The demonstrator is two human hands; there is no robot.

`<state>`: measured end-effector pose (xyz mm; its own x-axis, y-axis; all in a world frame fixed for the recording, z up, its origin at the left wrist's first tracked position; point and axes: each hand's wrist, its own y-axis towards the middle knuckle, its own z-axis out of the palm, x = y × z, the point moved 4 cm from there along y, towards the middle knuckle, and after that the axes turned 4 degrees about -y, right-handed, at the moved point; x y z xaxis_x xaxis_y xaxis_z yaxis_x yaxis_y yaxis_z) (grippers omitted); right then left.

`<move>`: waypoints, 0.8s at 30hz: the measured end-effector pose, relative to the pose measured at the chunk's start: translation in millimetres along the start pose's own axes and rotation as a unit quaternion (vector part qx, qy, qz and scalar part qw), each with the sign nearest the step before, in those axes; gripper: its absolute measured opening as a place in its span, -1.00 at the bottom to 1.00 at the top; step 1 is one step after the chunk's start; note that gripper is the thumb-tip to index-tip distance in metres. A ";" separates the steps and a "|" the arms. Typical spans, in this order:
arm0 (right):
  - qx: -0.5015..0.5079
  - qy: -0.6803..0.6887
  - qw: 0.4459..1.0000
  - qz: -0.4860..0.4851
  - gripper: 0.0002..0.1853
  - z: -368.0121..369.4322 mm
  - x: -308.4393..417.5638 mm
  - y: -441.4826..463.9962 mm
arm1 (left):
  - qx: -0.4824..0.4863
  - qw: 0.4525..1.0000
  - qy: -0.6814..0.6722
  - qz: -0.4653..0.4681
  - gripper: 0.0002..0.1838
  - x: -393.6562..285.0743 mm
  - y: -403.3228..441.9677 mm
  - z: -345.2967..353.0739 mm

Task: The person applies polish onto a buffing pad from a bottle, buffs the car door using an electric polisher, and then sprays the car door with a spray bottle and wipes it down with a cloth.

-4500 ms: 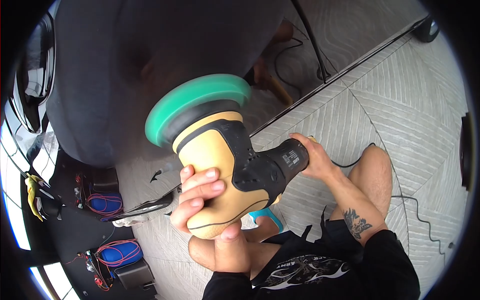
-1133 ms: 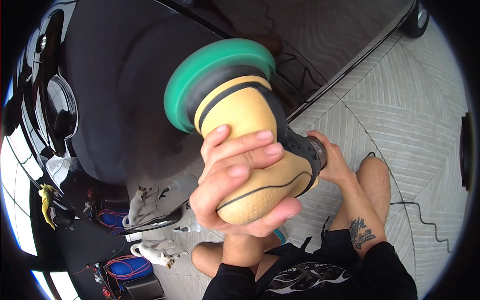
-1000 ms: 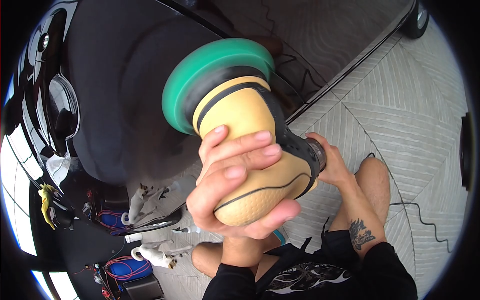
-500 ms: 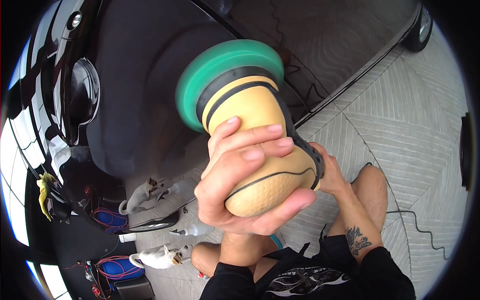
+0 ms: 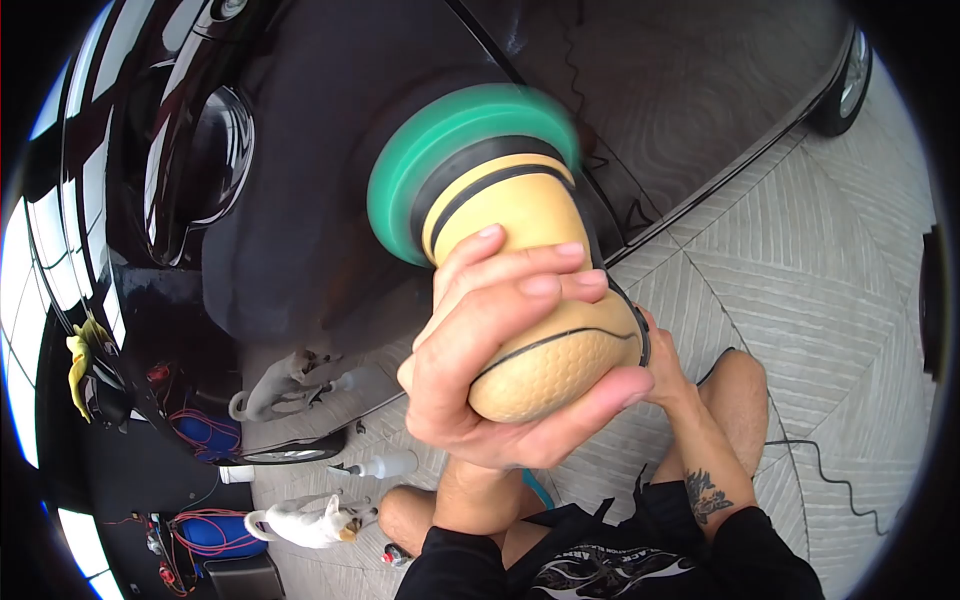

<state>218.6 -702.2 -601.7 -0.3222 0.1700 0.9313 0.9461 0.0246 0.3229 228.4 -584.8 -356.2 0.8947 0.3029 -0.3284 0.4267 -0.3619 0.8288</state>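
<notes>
A yellow and black car polisher (image 5: 510, 215) has its green foam pad (image 5: 405, 185) against the dark, glossy car door (image 5: 300, 130). The pad's edge is blurred. My left hand (image 5: 500, 350) wraps round the polisher's body from the near side, fingers over the top and thumb below. Farther right, my right hand (image 5: 665, 360) grips the polisher's rear part; most of its fingers are hidden behind the tool. Left of the pad is the door handle (image 5: 172, 180).
A white dog (image 5: 305, 522) stands on the patterned tile floor (image 5: 800, 290), near a spray bottle (image 5: 385, 465). A blue tank (image 5: 215, 535) with red hose is at lower left. A black cord (image 5: 825, 465) runs along the floor at right. The wheel (image 5: 850, 85) is top right.
In the view, the polisher and both hands sit slightly farther right, and the car has shifted too. The dog's head has turned a little. Both hands keep their hold.
</notes>
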 end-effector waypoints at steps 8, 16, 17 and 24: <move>0.010 -0.026 0.999 -0.027 -0.08 -6.7 11.5 3.8 | -0.029 1.000 -0.007 0.010 -0.15 -5.0 14.0 -7.3; 0.012 -0.004 0.999 -0.052 -0.07 -14.7 46.7 17.5 | -0.050 0.999 0.002 -0.005 -0.19 -15.7 35.6 -11.6; 0.010 -0.011 0.999 -0.051 -0.07 -14.7 33.9 11.5 | -0.054 0.998 -0.001 -0.007 -0.20 -16.4 37.5 -12.4; 0.010 -0.026 0.998 -0.056 -0.07 -22.6 47.8 16.4 | -0.086 0.996 -0.025 -0.010 -0.27 -19.7 51.3 -14.1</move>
<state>218.0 -715.9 -548.1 -0.4241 0.2165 0.8794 0.9050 0.0655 0.4203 230.7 -596.9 -300.8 0.8933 0.2622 -0.3649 0.4199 -0.1975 0.8858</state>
